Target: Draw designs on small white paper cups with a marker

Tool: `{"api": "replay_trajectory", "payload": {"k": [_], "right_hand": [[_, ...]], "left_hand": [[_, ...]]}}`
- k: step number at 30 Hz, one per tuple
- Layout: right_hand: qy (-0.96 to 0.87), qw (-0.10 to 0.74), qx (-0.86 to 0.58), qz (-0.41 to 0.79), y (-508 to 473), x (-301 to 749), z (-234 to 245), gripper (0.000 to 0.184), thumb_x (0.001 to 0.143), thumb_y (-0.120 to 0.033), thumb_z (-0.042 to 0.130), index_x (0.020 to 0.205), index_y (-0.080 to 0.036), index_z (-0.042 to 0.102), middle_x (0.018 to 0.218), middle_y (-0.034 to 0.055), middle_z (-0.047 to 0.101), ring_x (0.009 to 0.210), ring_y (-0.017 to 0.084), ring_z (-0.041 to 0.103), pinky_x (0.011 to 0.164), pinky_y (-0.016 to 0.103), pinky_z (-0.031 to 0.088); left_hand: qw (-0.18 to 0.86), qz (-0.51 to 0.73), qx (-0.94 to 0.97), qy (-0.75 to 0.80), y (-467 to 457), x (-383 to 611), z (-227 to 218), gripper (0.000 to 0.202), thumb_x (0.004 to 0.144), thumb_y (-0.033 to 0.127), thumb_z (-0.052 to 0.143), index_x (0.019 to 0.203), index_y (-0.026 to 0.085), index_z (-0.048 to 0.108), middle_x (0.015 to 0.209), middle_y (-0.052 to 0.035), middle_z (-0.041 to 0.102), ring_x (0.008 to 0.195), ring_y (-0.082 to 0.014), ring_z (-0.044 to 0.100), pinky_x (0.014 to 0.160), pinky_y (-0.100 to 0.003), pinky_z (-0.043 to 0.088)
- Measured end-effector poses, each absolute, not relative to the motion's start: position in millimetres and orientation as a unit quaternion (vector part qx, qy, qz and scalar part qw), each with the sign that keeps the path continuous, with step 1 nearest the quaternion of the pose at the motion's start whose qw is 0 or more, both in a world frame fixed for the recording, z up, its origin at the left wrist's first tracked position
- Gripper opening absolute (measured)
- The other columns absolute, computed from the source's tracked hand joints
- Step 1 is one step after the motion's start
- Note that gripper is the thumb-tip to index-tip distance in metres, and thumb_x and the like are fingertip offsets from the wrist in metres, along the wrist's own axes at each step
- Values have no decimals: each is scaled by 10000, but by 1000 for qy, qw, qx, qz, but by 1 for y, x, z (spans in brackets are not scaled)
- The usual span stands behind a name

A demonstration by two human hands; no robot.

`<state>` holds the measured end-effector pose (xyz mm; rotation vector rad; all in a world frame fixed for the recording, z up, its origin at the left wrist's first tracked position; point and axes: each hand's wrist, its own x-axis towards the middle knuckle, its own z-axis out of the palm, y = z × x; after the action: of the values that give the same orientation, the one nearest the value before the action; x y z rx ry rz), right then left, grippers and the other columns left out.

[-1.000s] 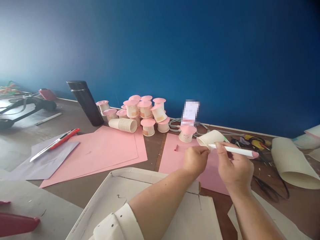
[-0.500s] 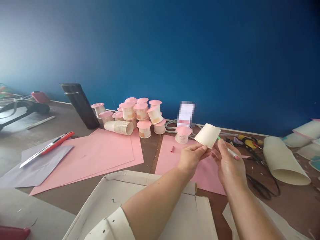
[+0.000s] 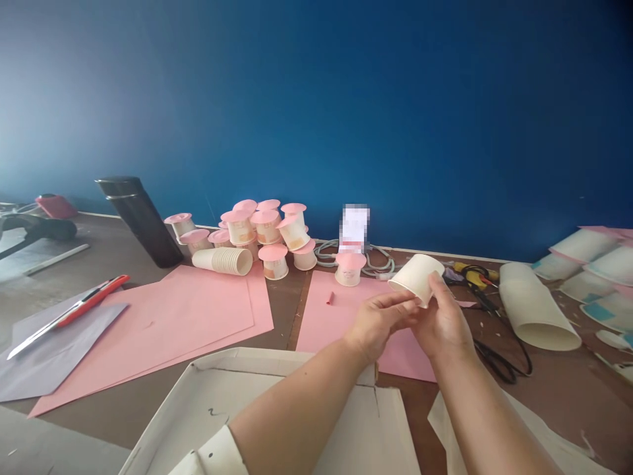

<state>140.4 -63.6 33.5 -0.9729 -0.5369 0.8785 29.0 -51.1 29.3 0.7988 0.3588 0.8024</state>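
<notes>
A plain white paper cup (image 3: 414, 276) is held tilted above the pink sheet (image 3: 316, 330), its wide rim toward the lower left. My left hand (image 3: 373, 324) is closed with its fingertips at the cup's underside. On the other side, my right hand (image 3: 442, 323) grips the cup, thumb up along its wall. No pen shows in the right hand now; its palm side is partly hidden. On the pink sheet lies a small red cap (image 3: 330, 298). Behind it stands a cup with a pink disc on top (image 3: 350, 269).
Several pink-topped cups (image 3: 273, 262) are piled by the wall, beside a row of nested cups (image 3: 221, 261) and a black bottle (image 3: 143, 224). A red cutter knife (image 3: 93, 297) lies left. Cables (image 3: 499, 363) and a larger cup stack (image 3: 539, 307) are at right.
The pen seen in my right hand is no longer visible, and the right thumb now lies against the cup. The cup has turned slightly. The whole view has shifted a little.
</notes>
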Motion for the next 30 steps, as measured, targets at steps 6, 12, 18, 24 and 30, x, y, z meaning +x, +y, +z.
{"api": "replay_trajectory", "payload": {"k": [6,12,18,24,30], "right_hand": [[-262,764,-404,428,-67,142,35,414,753,-509,598,1013,-187,599,927,47,649,757,166,632,617,294,530],[-285,726,-446,439,-66,136,33,469,735,-549,607,1027,-182,597,834,44,664,585,138,609,505,263,496],[-238,753,-591,167,-66,146,26,556,710,-487,661,1165,-185,558,892,56,675,678,137,635,583,264,511],[-401,665,-628,-45,-87,131,47,445,860,-451,486,1222,-205,571,852,60,664,630,130,580,632,312,496],[-544,587,-585,-133,-92,123,50,241,847,-343,527,944,-176,672,828,73,664,741,183,618,698,340,492]], "left_hand": [[916,343,189,84,-46,20,40,221,745,297,660,852,104,657,851,-70,653,726,-97,588,755,-236,462],[925,349,126,79,-45,20,38,118,775,180,615,831,77,621,701,-38,589,652,-67,565,637,-159,481],[898,412,108,110,-40,21,35,120,771,174,620,844,79,626,733,-47,608,711,-96,615,722,-194,521],[884,439,94,132,-37,23,33,97,761,166,632,804,79,627,750,-58,623,738,-107,634,762,-208,522],[876,450,114,130,-36,24,32,92,751,164,647,799,86,639,771,-63,643,756,-109,636,790,-210,515]]}}
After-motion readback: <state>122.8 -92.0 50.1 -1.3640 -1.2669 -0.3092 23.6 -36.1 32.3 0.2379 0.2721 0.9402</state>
